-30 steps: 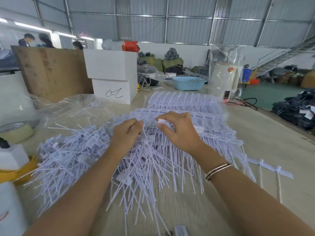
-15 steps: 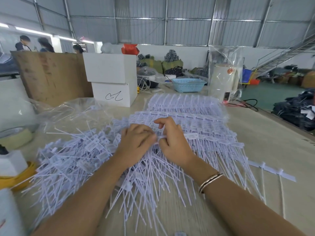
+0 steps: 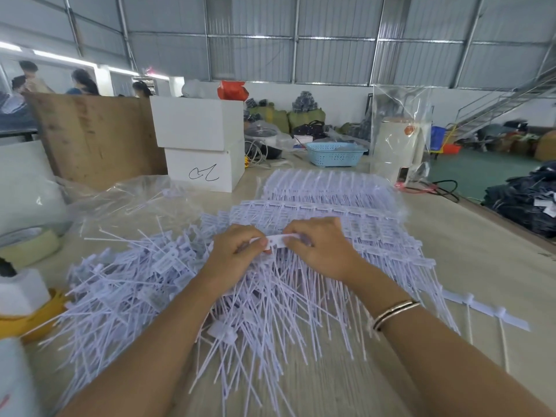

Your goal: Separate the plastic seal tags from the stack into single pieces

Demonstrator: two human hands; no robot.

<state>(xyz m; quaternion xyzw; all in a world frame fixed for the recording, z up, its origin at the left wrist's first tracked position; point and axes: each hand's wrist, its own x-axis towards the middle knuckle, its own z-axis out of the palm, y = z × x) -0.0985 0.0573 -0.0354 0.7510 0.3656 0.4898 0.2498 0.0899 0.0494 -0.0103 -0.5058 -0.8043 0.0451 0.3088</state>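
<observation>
A stack of joined white plastic seal tags (image 3: pixel 355 224) lies in rows across the middle of the table, long tails pointing toward me. To its left spreads a loose heap of single tags (image 3: pixel 135 275). Both hands meet over the stack's near edge on one strip of tag heads (image 3: pixel 282 239). My left hand (image 3: pixel 237 254) pinches the strip's left end between thumb and fingers. My right hand (image 3: pixel 319 248) pinches its right part. A short strip of joined tags (image 3: pixel 493 311) lies apart at the right.
Two stacked white boxes (image 3: pixel 201 145) and a wooden board (image 3: pixel 93 133) stand behind the pile. Crumpled clear plastic (image 3: pixel 120 203) lies at the left, with tape rolls (image 3: pixel 27 245) by the left edge. A blue basket (image 3: pixel 335 153) and a bagged white appliance (image 3: pixel 400 145) sit at the back.
The hands, apart a second ago, came together over the stack. Both now pinch one strip of tag heads, lifted slightly at the stack's near edge.
</observation>
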